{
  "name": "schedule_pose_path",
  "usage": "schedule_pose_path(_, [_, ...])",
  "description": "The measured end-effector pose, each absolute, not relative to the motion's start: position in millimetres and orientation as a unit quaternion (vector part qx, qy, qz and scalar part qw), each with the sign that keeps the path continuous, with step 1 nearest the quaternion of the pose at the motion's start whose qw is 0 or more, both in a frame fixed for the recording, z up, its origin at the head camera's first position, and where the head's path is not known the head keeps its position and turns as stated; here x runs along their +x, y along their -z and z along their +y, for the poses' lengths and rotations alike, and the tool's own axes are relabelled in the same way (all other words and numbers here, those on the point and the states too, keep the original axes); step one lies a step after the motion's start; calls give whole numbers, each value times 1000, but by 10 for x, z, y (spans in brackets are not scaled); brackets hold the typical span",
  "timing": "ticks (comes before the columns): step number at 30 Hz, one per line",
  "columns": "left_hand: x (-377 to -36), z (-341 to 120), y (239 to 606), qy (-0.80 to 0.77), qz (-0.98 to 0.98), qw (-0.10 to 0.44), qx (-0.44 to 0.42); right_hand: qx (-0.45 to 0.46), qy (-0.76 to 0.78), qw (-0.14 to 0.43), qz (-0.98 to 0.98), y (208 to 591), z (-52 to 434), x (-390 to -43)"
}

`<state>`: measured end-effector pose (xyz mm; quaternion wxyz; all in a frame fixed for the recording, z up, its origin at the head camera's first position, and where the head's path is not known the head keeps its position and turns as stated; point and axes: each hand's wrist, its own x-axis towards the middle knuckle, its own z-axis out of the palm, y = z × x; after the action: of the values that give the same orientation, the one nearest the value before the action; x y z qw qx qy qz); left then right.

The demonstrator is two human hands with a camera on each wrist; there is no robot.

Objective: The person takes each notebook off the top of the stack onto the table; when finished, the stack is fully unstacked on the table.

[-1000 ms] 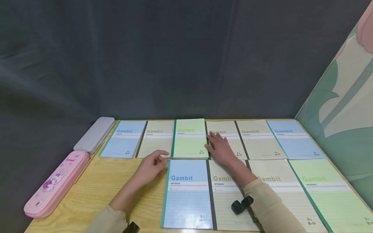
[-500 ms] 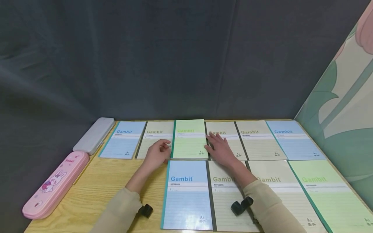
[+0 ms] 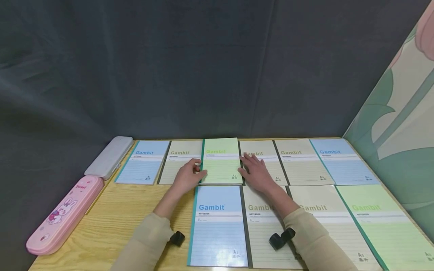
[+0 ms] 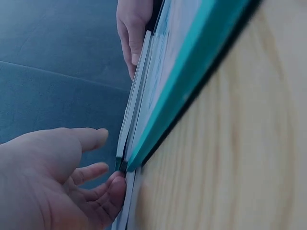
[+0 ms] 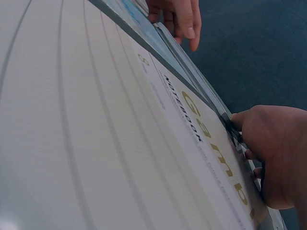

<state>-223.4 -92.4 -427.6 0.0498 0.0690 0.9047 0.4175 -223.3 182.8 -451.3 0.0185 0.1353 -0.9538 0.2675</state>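
A light green Gambit notebook point(image 3: 222, 162) lies in the middle of the back row and looks thicker than its neighbours. My left hand point(image 3: 198, 169) is at its left spine edge, thumb over the cover and fingers against the edge. In the left wrist view the left hand point(image 4: 103, 158) has loosely curved fingers touching the edge from below, with the thumb a little apart. My right hand point(image 3: 247, 165) lies flat on the beige notebook point(image 3: 268, 156) beside it. Its thumb presses the green notebook's right edge, as the right wrist view point(image 5: 244, 143) shows.
Two rows of Gambit notebooks cover the wooden table point(image 3: 112, 218): a blue one point(image 3: 217, 226) and a beige one point(image 3: 261, 233) lie under my forearms. A grey pencil case point(image 3: 110, 156) and a pink one point(image 3: 64, 214) lie at the left edge. A patterned panel point(image 3: 400, 124) stands on the right.
My left hand has moved forward and right, from the bare table to the green notebook's left edge. The right hand has hardly moved.
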Motion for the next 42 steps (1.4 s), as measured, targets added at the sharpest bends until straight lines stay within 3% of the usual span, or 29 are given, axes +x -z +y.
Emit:
schedule_pose_path(21, [-2231, -860, 4296, -407, 910, 67, 51, 154, -279, 23, -948, 4505, 1869, -2237])
schedule_pose_path(31, [-2250, -966, 4367, -509, 857, 73, 22, 151, -264, 14, -952, 4532, 1845, -2240])
schedule_pose_path(42, [-2248, -1169, 4356, -628, 769, 119, -6, 153, -251, 16, -956, 4539, 1841, -2241])
